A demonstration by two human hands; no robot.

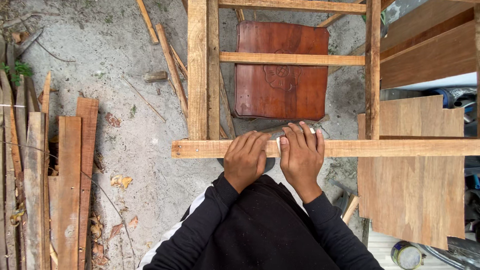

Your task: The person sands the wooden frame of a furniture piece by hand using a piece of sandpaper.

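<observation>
A wooden frame of pale planks stands in front of me, and its near horizontal rail (pixel 380 148) runs across the view. My left hand (pixel 245 160) lies flat over the rail with fingers curled on its top. My right hand (pixel 301 154) presses beside it, fingers wrapped around a small pale piece, perhaps sandpaper or a block, mostly hidden under the fingers. The two hands almost touch. Two upright posts (pixel 203 70) (pixel 372 70) and a cross slat (pixel 292 59) rise beyond the rail.
A dark red carved wooden stool seat (pixel 280 95) sits beneath the frame. Plywood sheets (pixel 415 190) lie at right, with a round tin (pixel 406 255) below them. Stacked planks (pixel 65 190) lie at left on sandy ground, with loose sticks (pixel 172 70) near the frame.
</observation>
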